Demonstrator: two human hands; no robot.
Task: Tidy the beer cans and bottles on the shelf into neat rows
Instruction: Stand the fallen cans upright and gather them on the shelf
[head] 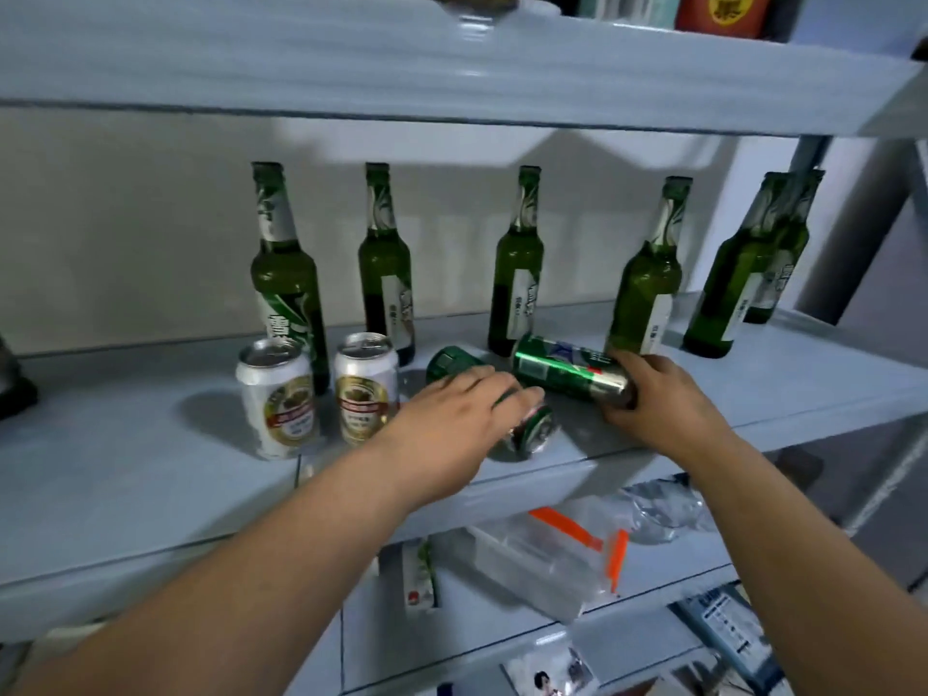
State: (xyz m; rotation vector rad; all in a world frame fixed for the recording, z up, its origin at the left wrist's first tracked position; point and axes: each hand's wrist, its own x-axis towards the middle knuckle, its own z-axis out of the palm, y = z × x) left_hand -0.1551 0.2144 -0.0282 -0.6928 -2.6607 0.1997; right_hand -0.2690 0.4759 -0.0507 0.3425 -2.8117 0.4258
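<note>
Several green beer bottles stand upright along the back of the grey shelf (125,474), the leftmost bottle (286,273) nearest the front. Two white cans (277,399) (365,386) stand upright side by side at the front. Two green cans lie on their sides to their right. My left hand (452,424) lies over the nearer green can (532,429), fingers across its top. My right hand (658,399) grips the end of the farther green can (562,366), which points back and left.
A dark object (12,389) sits at the shelf's left edge. The shelf above (452,62) overhangs the bottle tops closely. Below, a lower shelf carries a clear plastic box (532,560) with orange clips, plastic wrap and papers. A shelf post (863,228) rises at right.
</note>
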